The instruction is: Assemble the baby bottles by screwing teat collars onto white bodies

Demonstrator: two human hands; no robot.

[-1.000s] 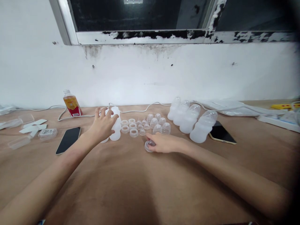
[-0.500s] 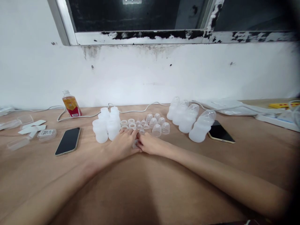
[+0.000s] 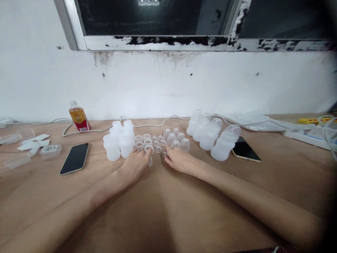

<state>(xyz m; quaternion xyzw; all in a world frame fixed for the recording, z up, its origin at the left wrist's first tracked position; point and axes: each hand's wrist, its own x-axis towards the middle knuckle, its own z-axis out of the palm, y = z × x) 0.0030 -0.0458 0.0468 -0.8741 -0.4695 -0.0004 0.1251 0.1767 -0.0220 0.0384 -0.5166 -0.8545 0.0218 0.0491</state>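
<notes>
My left hand (image 3: 137, 162) is closed on a whitish bottle ring (image 3: 150, 162), which shows partly beneath its fingertips. Across a short gap, the fingers of my right hand (image 3: 180, 160) pinch a small clear teat (image 3: 165, 154), mostly hidden by them. Between and beyond the hands lie several white rings (image 3: 139, 144) in rows and several clear silicone teats (image 3: 158, 149). Clear domed caps (image 3: 185, 144) stand just behind my right hand. White baby bottle bodies (image 3: 113, 149) are grouped upright behind my left hand.
Several capped bottles (image 3: 223, 144) stand in a slanting row at right, beside a phone (image 3: 247, 150). Another phone (image 3: 75, 159), a drink bottle (image 3: 79, 116) and small plastic boxes (image 3: 51, 150) are at left. A white cable (image 3: 158, 124) runs along the wall.
My hands were together at the middle and have moved apart, the left one leftward and the right one rightward. A ring and a teat now show separately at their fingertips.
</notes>
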